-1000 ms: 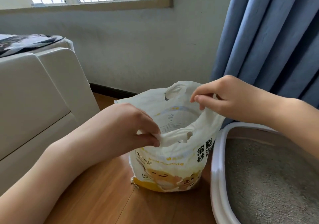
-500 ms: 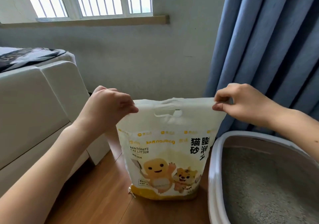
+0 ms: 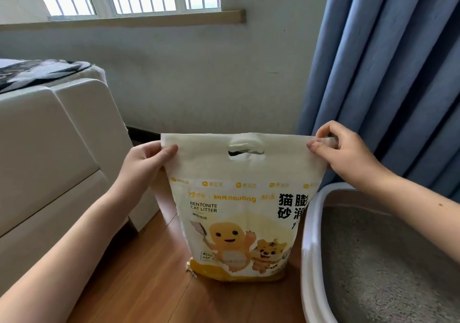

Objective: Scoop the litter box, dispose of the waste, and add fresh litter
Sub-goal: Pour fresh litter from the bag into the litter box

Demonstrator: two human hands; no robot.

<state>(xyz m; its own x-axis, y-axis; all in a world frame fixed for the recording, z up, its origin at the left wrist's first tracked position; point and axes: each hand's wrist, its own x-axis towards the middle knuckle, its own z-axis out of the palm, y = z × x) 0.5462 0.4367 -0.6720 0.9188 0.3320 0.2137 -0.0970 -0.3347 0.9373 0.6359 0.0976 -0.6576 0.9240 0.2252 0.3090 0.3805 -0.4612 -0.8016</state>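
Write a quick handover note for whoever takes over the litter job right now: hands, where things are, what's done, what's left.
Left hand pinches the top left corner of the cat litter bag; right hand pinches the top right corner.
The bag stands upright on the wood floor, top pulled flat, beside the litter box.
The box holds grey litter.
Scooping and disposal: cannot tell from here.
Left: cannot tell whether fresh litter has been added; otherwise put the bag away.

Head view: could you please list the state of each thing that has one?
Litter bag: upright on the floor, top pulled flat and closed.
Left hand: pinches the bag's top left corner.
Right hand: pinches the top right corner.
Litter box: open, holding grey litter.
Curtain: hanging beside the window.
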